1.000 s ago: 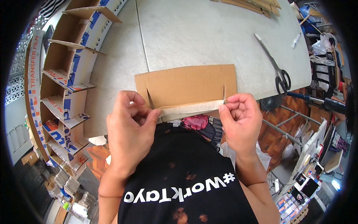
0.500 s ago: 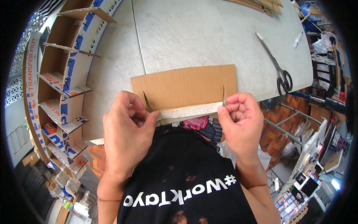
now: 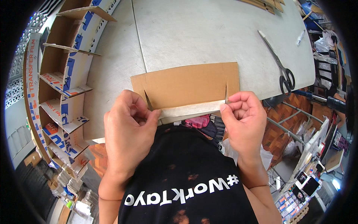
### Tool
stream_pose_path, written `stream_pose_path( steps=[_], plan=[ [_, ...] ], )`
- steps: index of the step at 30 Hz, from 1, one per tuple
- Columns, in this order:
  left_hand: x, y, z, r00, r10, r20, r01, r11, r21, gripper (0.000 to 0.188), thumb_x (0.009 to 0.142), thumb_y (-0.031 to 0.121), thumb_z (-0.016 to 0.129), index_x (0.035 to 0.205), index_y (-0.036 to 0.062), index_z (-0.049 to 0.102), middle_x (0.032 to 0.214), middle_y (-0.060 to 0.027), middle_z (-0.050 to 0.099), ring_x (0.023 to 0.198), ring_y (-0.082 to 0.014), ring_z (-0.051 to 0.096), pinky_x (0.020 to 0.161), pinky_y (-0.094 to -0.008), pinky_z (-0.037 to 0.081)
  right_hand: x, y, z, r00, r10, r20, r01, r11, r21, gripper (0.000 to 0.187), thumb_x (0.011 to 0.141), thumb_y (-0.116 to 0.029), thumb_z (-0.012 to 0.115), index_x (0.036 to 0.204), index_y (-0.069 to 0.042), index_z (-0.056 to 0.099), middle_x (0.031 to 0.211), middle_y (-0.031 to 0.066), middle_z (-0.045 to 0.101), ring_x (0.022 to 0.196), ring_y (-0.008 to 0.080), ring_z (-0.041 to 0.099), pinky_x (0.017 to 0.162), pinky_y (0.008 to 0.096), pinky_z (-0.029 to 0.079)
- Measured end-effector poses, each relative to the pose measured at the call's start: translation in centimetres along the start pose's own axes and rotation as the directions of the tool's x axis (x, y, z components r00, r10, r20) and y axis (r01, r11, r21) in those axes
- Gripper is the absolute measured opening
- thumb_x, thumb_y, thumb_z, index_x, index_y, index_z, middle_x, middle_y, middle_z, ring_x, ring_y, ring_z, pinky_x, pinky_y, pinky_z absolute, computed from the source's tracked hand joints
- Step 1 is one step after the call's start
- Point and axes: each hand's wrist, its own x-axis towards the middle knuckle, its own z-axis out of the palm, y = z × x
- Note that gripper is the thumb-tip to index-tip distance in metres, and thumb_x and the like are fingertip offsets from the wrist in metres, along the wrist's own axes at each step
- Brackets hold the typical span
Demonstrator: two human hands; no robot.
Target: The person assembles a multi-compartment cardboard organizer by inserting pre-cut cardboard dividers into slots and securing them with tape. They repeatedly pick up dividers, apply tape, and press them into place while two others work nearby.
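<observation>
A flat brown cardboard piece (image 3: 186, 84) lies at the near edge of the table, with a narrow slit near each end. Along its near side runs a pale, tape-like strip (image 3: 190, 110), stretched between my two hands. My left hand (image 3: 128, 123) is closed, its thumb and fingertips pinching the strip's left end beside the left slit. At the right end, my right hand (image 3: 244, 121) pinches the strip between thumb and forefinger, just below the right slit. The curled fingers partly hide both ends.
Black-handled scissors (image 3: 279, 67) lie on the table (image 3: 194, 33) to the right, with a small clear-and-white tube (image 3: 300, 37) beyond. A cardboard rack of open compartments (image 3: 65, 71) stands along the left. Cardboard pieces (image 3: 263, 5) are stacked at the far edge.
The view has shifted slightly. Both hands keep their pinch on the strip, and the cardboard piece appears in nearly the same place.
</observation>
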Motion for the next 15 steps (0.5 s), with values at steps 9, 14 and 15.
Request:
stream_pose_path(
  steps=[9, 14, 15],
  plan=[
    [-0.11, -0.55, 0.21, 0.996, 0.091, -0.022, -0.090, 0.994, 0.058, 0.026, 0.077, -0.003, 0.077, 0.077, 0.0000, 0.051, 0.061, -0.0050, 0.057, 0.055, -0.0077, 0.053, 0.052, -0.0238, 0.043, 0.14, 0.23, 0.22, 1.000, -0.028, -0.015, 0.027, 1.000, -0.015, 0.017, 0.085, 0.007, 0.068, 0.099, 0.002, 0.059, 0.077, 0.0067, 0.066, 0.061, 0.0051, 0.061, 0.053, 0.0207, 0.046],
    [-0.05, -0.55, 0.29, 0.996, 0.081, -0.023, -0.080, 0.996, 0.042, 0.027, 0.077, -0.003, 0.077, 0.075, -0.0003, 0.050, 0.060, -0.0045, 0.055, 0.054, -0.0067, 0.051, 0.051, -0.0235, 0.042, 0.15, 0.28, 0.10, 0.999, -0.047, -0.020, 0.047, 0.999, -0.015, 0.017, 0.085, 0.006, 0.069, 0.098, 0.002, 0.059, 0.075, 0.0062, 0.066, 0.060, 0.0046, 0.060, 0.052, 0.0207, 0.046],
    [-0.05, -0.52, 0.26, 0.996, 0.082, -0.020, -0.080, 0.995, 0.052, 0.027, 0.077, -0.004, 0.077, 0.075, -0.0003, 0.050, 0.059, -0.0045, 0.055, 0.054, -0.0066, 0.051, 0.051, -0.0234, 0.042, 0.15, 0.29, 0.13, 0.999, -0.045, -0.024, 0.045, 0.999, -0.008, 0.016, 0.085, 0.006, 0.069, 0.097, 0.002, 0.059, 0.074, 0.0062, 0.066, 0.060, 0.0044, 0.060, 0.052, 0.0206, 0.046]
  ],
)
